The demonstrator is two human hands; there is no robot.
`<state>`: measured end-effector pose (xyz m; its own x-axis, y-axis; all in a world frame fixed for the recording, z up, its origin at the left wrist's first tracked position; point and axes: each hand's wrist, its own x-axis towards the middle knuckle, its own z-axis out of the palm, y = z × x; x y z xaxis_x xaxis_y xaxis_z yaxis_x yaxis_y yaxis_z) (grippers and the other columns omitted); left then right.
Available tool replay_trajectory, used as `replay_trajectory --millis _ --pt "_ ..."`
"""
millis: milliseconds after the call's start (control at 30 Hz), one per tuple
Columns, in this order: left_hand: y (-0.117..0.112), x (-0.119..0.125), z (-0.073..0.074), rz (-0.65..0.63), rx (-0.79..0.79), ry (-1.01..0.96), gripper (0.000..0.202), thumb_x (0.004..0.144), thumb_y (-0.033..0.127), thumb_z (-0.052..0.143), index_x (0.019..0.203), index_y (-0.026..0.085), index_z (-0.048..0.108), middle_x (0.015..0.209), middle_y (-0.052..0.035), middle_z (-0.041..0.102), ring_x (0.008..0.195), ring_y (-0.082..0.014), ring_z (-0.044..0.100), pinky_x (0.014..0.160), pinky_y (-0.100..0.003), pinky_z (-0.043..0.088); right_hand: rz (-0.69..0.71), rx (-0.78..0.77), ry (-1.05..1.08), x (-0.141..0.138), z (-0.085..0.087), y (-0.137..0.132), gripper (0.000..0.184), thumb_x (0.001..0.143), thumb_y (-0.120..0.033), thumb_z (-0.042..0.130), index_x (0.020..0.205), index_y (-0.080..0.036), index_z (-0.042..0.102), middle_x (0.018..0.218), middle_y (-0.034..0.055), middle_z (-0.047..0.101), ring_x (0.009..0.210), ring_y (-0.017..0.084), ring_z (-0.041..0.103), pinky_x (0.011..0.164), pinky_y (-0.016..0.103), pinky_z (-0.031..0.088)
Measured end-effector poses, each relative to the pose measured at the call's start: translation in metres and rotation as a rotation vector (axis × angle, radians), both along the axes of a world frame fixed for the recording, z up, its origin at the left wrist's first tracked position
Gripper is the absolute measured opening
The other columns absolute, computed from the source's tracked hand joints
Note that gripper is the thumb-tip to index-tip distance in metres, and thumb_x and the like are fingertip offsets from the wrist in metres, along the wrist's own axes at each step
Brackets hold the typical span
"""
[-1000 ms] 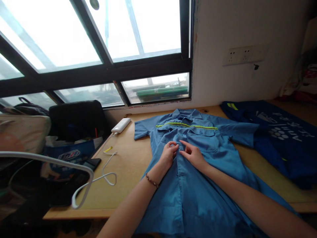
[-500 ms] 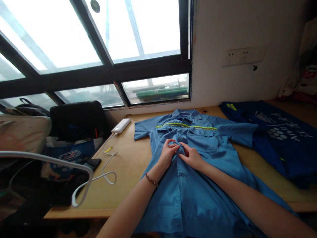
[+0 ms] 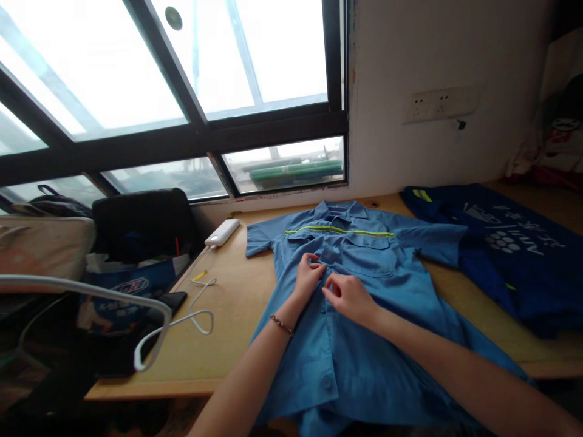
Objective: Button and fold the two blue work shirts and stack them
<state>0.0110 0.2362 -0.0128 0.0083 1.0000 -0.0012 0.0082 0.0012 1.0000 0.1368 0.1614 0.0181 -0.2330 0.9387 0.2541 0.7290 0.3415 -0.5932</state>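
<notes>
A blue short-sleeved work shirt (image 3: pixel 314 364) lies front up, its collar toward the window and a yellow-green reflective stripe across the chest. My left hand (image 3: pixel 310 278) pinches the front placket at mid-chest, fingers bent. Just beside it, slightly nearer to me, my right hand (image 3: pixel 350 297) is closed at the placket with thumb and index finger together on the cloth. Exactly what the fingertips hold is partly hidden. Below my hands the placket runs down to the hem, with a button (image 3: pixel 326 381) near the bottom.
The shirt rests on a wooden table (image 3: pixel 228 315). A white power bank (image 3: pixel 222 233) with a white cable (image 3: pixel 200 314) sits on the left. Dark blue printed clothing (image 3: pixel 514 255) lies at right. Bags and a black chair (image 3: pixel 141 218) stand left, below the window.
My right hand has shifted slightly down the placket and its fingers have curled in more. My left hand stays nearly in place. The view has moved a little.
</notes>
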Motion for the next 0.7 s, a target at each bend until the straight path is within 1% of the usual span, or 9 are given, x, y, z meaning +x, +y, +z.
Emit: replay_trajectory --millis 67,167,300,367,400,467,567,633,700 --pt "0.001 0.002 0.000 0.034 0.034 0.050 0.033 0.057 0.019 0.068 0.083 0.016 0.046 0.052 0.0048 0.055 0.044 -0.0081 0.050 0.046 -0.018 0.037 -0.008 -0.005 -0.156 -0.007 0.001 -0.014 0.023 0.071 -0.040 0.051 0.076 -0.018 0.057 0.072 0.0057 0.059 0.065 0.017 0.053 0.056 0.026 0.034" --pt "0.001 0.005 0.004 0.061 0.034 0.068 0.031 0.057 0.017 0.067 0.082 0.017 0.048 0.053 0.0042 0.056 0.047 -0.0095 0.052 0.049 -0.019 0.038 -0.026 -0.006 -0.326 -0.009 0.001 -0.024 0.017 0.067 -0.032 0.052 0.074 -0.017 0.057 0.080 0.0099 0.060 0.074 0.023 0.055 0.058 0.028 0.035" --pt "0.004 0.007 0.010 0.104 0.044 0.077 0.029 0.057 0.014 0.066 0.081 0.017 0.049 0.054 0.0039 0.056 0.051 -0.0111 0.054 0.053 -0.020 0.038 -0.003 -0.182 -0.311 0.004 0.003 -0.014 0.007 0.059 -0.019 0.050 0.058 -0.017 0.057 0.069 0.0096 0.061 0.064 0.022 0.055 0.051 0.027 0.031" --pt "0.009 0.009 0.011 0.133 0.057 0.091 0.028 0.058 0.013 0.065 0.081 0.017 0.049 0.055 0.0037 0.056 0.052 -0.0116 0.054 0.054 -0.020 0.039 -0.012 -0.277 -0.153 0.014 0.002 -0.002 0.007 0.053 -0.015 0.049 0.052 -0.018 0.055 0.058 0.0060 0.059 0.058 0.019 0.053 0.049 0.026 0.028" --pt "0.013 0.010 0.012 0.147 0.065 0.102 0.028 0.058 0.013 0.065 0.081 0.017 0.049 0.055 0.0035 0.056 0.052 -0.0118 0.054 0.055 -0.021 0.039 -0.024 -0.311 -0.018 0.018 0.001 0.004 0.008 0.052 -0.013 0.048 0.051 -0.018 0.055 0.054 0.0038 0.057 0.056 0.018 0.051 0.048 0.025 0.028" --pt "0.021 0.012 0.012 0.168 0.084 0.127 0.027 0.059 0.013 0.064 0.082 0.017 0.049 0.057 0.0029 0.056 0.053 -0.0121 0.055 0.056 -0.021 0.039 -0.060 -0.390 0.333 0.026 -0.003 0.016 0.015 0.049 -0.011 0.045 0.055 -0.018 0.056 0.051 0.0000 0.054 0.051 0.014 0.048 0.048 0.024 0.028" --pt "0.033 0.015 0.012 0.164 0.109 0.156 0.025 0.061 0.013 0.063 0.083 0.017 0.050 0.058 0.0019 0.057 0.055 -0.0126 0.055 0.057 -0.022 0.041 -0.095 -0.578 0.841 0.036 -0.009 0.029 0.027 0.046 -0.011 0.040 0.066 -0.017 0.058 0.049 -0.0037 0.052 0.044 0.010 0.042 0.044 0.021 0.028" --pt "0.040 0.016 0.011 0.135 0.132 0.175 0.025 0.062 0.014 0.063 0.083 0.017 0.050 0.059 0.0012 0.058 0.056 -0.0129 0.056 0.059 -0.023 0.042 -0.050 -0.679 1.073 0.041 -0.010 0.031 0.032 0.044 -0.010 0.039 0.069 -0.016 0.057 0.049 -0.0048 0.050 0.042 0.009 0.041 0.043 0.020 0.028" --pt "0.046 0.015 0.008 0.091 0.154 0.197 0.025 0.064 0.015 0.063 0.085 0.017 0.050 0.060 0.0007 0.058 0.057 -0.0131 0.056 0.060 -0.024 0.043 0.007 -0.721 1.223 0.044 -0.009 0.030 0.033 0.043 -0.008 0.040 0.071 -0.016 0.056 0.050 -0.0052 0.049 0.043 0.008 0.042 0.044 0.019 0.030"
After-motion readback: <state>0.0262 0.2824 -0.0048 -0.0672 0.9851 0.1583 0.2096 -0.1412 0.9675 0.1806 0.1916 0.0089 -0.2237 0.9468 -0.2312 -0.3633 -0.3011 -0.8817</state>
